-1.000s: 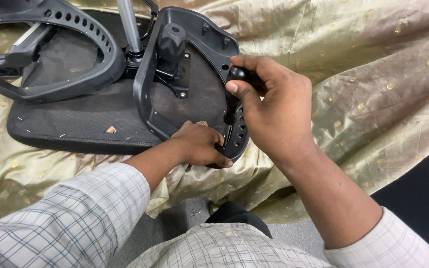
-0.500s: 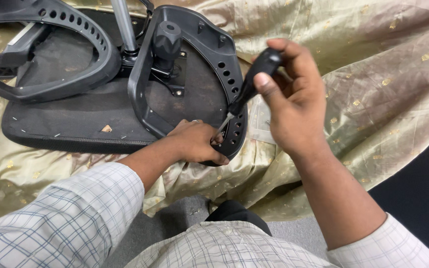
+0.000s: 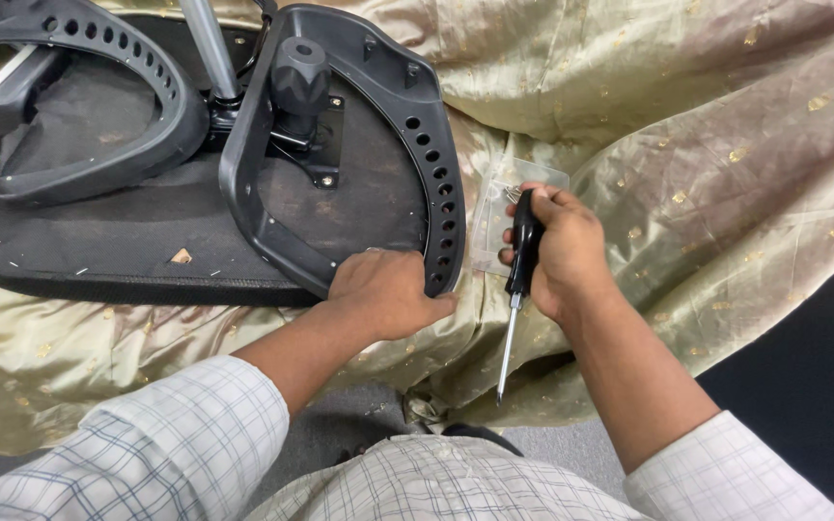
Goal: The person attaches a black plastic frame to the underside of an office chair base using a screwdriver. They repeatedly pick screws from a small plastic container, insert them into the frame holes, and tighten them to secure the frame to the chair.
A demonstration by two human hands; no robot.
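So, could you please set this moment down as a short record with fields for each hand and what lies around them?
Left hand: left hand rests on the lower end of the black armrest loop of the overturned chair seat.
Right hand: right hand holds a screwdriver by its black handle, shaft pointing down, fingertips at a clear plastic bag.
Surface: gold cloth under the chair parts.
Other parts: second armrest loop; metal column; black knob.
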